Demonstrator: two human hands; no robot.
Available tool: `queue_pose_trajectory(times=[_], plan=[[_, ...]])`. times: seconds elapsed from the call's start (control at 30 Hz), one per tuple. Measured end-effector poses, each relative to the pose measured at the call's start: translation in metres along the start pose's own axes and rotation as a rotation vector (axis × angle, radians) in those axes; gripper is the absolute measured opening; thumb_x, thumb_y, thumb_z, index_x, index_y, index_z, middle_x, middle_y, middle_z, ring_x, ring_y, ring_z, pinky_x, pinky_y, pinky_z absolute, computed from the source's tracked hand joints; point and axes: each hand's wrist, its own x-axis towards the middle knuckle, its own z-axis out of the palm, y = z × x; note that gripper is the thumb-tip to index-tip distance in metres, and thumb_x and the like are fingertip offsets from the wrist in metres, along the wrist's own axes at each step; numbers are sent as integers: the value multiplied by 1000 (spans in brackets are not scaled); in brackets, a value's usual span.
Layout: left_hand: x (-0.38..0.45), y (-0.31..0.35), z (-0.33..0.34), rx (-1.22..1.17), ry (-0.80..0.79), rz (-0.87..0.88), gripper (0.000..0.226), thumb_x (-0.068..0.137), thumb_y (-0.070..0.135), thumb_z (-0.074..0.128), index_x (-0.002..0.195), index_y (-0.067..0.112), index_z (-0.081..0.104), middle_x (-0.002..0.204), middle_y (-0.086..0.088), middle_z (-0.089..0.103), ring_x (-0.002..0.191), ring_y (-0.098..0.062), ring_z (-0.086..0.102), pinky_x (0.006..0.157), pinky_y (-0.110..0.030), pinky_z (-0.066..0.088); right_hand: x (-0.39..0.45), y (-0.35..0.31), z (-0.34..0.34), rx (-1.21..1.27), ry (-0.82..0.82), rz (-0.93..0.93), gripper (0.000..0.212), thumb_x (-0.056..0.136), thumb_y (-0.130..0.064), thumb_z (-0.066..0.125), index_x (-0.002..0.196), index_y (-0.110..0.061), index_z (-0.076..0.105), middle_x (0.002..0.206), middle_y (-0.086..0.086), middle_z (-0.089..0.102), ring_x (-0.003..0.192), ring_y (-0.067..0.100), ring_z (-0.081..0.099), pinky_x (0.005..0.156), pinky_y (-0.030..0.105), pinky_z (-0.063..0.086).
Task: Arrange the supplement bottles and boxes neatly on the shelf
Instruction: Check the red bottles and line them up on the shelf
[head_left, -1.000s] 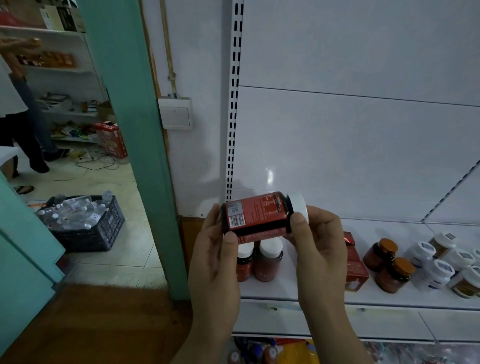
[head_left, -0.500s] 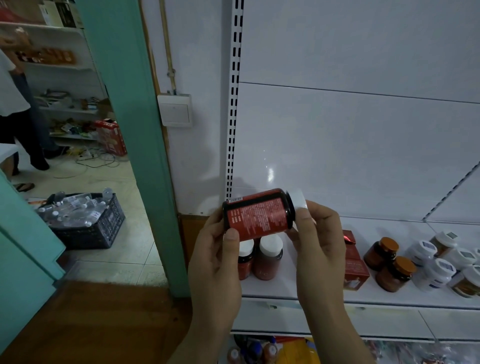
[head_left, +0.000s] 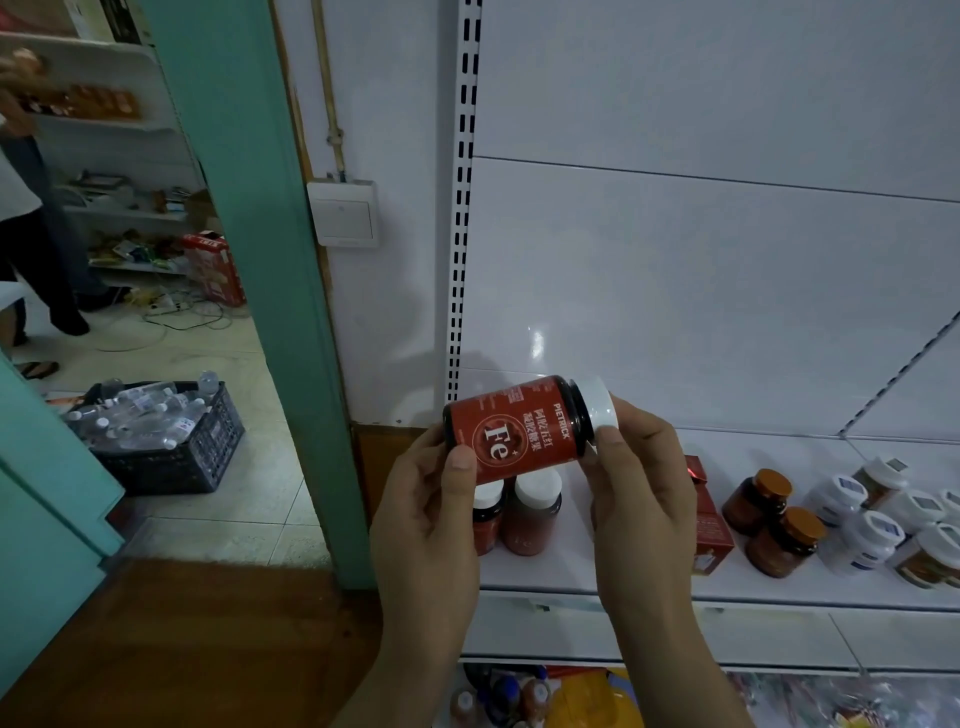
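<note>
Where the white shelving unit (head_left: 701, 270) fills the right of the view with its slotted upright (head_left: 464, 208), a teal door frame (head_left: 260, 260) stands to its left and opens on a tiled room with a black crate of water bottles (head_left: 161, 441) on the floor. The white shelf (head_left: 649, 597) below carries two red white-capped bottles (head_left: 519, 514) at its left end, a red box (head_left: 711, 519) partly hidden behind the right hand, two brown bottles with orange caps (head_left: 774, 519) and a cluster of white-lidded bottles (head_left: 893, 519) at the right. Held in front of the shelf and above the two red bottles, so that it covers their tops, is a red supplement bottle (head_left: 514, 431) lying on its side, its long axis near horizontal and slightly raised to the right, white cap (head_left: 598, 402) pointing right and base pointing left, the "Fe" label facing the camera. The left hand (head_left: 426, 525) has its grip curled round the base end, thumb across the label. The right hand (head_left: 641, 493) has its grip curled at the cap end, thumb tip touching the cap's rim.
</note>
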Motion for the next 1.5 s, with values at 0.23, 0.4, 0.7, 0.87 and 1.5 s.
queue_pose_trajectory(times=[0.23,0.4,0.7,0.87,1.5], plan=[[0,-8,-1,-37,-42,-36,51,85,48,50,131,26,56,118,13,66,107,13,57,77,0,45,2,3,3,-177,39,-4,30,86,-43,62,104,-19,65,100,-3,74,100,13,71,83,28,61],[1,-6,-2,33,4,-38,45,81,59,50,118,36,58,109,18,67,102,6,63,72,-1,47,0,2,4,-84,-10,28,16,100,-20,55,112,-18,66,103,-9,75,101,6,70,77,17,56],[2,-8,-1,17,-48,-29,53,85,53,45,128,25,57,113,13,66,105,15,56,72,2,43,3,4,6,-155,32,-1,34,82,-45,64,104,-20,63,98,-6,74,97,8,71,73,15,56],[5,-14,0,34,-46,-81,35,85,58,44,111,40,58,107,17,66,100,12,59,74,-7,48,-1,3,8,-146,60,-63,42,74,-44,71,108,-22,60,106,-1,69,101,10,69,76,17,56],[5,-9,2,-362,-205,-407,32,100,37,47,123,18,60,113,-3,73,103,-15,71,102,-41,48,-11,12,2,-454,18,-585,41,86,-58,68,114,-33,52,116,-5,52,110,22,57,82,46,55]])
